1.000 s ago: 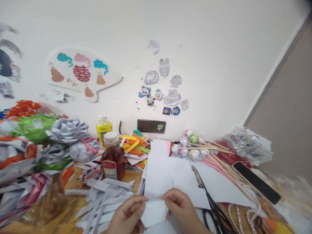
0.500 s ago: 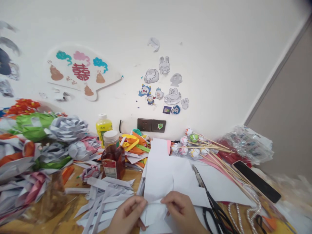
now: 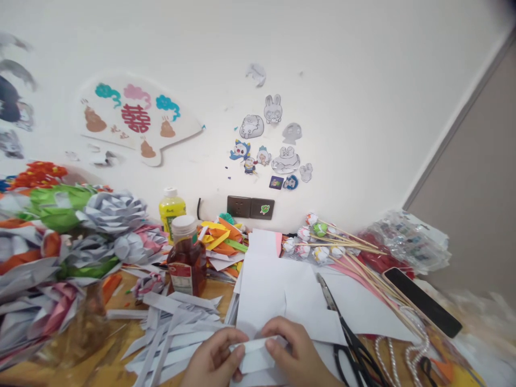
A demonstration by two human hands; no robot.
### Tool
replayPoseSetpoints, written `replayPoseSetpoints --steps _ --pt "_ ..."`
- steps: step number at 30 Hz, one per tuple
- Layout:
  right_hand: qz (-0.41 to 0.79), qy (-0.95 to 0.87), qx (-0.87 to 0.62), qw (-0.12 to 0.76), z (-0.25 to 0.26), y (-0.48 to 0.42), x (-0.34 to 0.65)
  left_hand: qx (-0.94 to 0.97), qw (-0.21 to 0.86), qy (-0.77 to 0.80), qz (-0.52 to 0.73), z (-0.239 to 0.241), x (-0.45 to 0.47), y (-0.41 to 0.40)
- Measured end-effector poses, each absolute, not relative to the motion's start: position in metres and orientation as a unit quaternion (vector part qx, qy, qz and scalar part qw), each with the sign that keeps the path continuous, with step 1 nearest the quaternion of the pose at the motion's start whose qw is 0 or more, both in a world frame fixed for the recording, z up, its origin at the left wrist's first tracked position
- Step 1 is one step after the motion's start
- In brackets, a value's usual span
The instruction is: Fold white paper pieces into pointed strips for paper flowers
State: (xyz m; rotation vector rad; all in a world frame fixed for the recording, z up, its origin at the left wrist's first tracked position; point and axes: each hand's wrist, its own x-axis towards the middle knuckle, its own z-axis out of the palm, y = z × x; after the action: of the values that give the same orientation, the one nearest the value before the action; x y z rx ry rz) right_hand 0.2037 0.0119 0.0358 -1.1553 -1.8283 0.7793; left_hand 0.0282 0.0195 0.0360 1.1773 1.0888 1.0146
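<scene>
Between my two hands at the bottom middle is a folded piece of white paper (image 3: 258, 356). My left hand (image 3: 215, 357) pinches its left end, thumb against fingers. On the other end, my right hand (image 3: 296, 349) grips it with the thumb on top near the upper folded edge. Beneath and beyond lie white paper sheets (image 3: 266, 290). Just left of my left hand is a pile of folded white paper strips (image 3: 173, 333). To the right of my right hand rest black-handled scissors (image 3: 346, 328), partly over the sheets.
Behind the strips stand a brown bottle (image 3: 186, 258) and a yellow bottle (image 3: 171, 209). Folded paper flowers (image 3: 113, 212) heap up at the left. Wrapped lollipops on sticks (image 3: 322, 252), a phone (image 3: 421, 301) and bead strings (image 3: 413, 349) lie right. A wall with a socket (image 3: 250, 207) closes the back.
My right thumb has come over the top of the paper, and a folded band now shows along its upper edge. Both hands have moved slightly; the things around them stay put.
</scene>
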Motion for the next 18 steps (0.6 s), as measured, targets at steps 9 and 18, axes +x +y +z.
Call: replayPoseSetpoints --steps 9,18 --pt "0.313 -0.723 -0.504 0.354 0.0352 0.013 0.2013 0.495 0.583 0.479 0.431 0.0376 0.0283 0.0192" --pt "0.325 -0.719 -0.495 0.363 0.036 0.0132 0.2011 0.514 0.575 0.471 0.428 0.0352 0.0267 0.0175"
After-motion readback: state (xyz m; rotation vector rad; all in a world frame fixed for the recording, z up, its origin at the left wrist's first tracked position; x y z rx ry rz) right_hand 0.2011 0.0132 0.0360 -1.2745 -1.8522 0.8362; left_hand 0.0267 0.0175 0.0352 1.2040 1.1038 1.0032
